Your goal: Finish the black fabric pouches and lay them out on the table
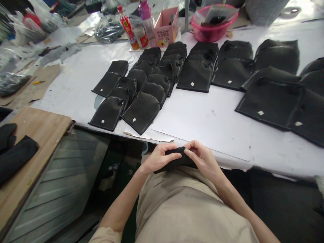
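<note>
Close to my body, just below the table's front edge, both hands hold a black fabric piece (174,164). My left hand (162,157) grips its left part, thumb on top and fingers behind. At the upper edge of the piece, my right hand (201,157) pinches it between thumb and fingers. Much of the fabric is hidden by the hands. On the table beyond lie overlapping rows of flat black fabric pieces (143,109), several with a small whitish tag near one edge. A larger black piece (270,101) lies to the right.
The white-covered table (197,118) runs across the view. At its back stand a red-labelled bottle (126,27), a pink box (165,28) and a pink basin (211,28). A wooden board (37,135) with dark cloth is at the left. A yellow tool (38,82) lies farther back.
</note>
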`<state>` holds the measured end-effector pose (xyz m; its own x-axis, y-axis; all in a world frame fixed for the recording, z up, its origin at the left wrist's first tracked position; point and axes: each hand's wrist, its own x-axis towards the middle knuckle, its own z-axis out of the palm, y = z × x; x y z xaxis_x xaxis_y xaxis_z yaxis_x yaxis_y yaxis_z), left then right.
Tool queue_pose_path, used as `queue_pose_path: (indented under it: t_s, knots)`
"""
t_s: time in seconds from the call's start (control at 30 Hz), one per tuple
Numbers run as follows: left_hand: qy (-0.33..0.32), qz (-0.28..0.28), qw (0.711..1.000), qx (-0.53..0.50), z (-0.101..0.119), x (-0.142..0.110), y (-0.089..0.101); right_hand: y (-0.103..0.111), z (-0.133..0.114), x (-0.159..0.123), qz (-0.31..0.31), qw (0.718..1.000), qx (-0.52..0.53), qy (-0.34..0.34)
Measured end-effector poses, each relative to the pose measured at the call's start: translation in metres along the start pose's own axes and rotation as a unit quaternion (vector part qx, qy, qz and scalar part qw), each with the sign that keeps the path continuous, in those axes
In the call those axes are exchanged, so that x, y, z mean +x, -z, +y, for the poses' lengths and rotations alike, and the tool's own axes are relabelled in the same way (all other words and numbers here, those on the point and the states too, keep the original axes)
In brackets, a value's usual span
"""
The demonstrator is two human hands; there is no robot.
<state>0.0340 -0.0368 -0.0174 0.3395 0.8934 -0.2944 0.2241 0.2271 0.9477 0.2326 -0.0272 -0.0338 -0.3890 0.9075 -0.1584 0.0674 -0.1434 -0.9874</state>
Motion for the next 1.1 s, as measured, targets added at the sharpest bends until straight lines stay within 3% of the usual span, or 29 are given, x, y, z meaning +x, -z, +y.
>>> queue_pose_path:
  t_s: [0.17,0.4,0.5,0.67,0.83,0.93,1.1]
  knots:
    - [-0.003,-0.010,1.000,0.007,0.002,-0.001,0.002,-0.001,0.000,-0.001,0.000,0.999,0.043,-0.026]
    - [-0.032,-0.014,0.991,0.130,0.020,0.002,0.009,-0.010,-0.008,0.003,0.002,1.000,0.028,0.007]
    - [-0.019,-0.015,0.996,0.082,0.023,0.001,0.013,-0.010,-0.007,0.005,-0.002,1.000,0.018,0.016]
    - [0.017,0.088,0.994,-0.066,0.011,-0.010,0.027,0.009,0.002,0.002,-0.006,0.996,-0.079,0.036]
    - [0.033,0.209,0.965,-0.153,-0.010,-0.019,0.039,0.040,0.012,-0.002,-0.043,0.989,-0.142,0.015]
    - [0.030,0.259,0.945,-0.199,-0.016,-0.020,0.040,0.047,0.020,-0.002,-0.032,0.995,-0.098,-0.004]
    - [0.024,0.266,0.937,-0.224,-0.020,-0.020,0.036,0.039,0.030,0.001,0.028,0.999,-0.006,-0.016]
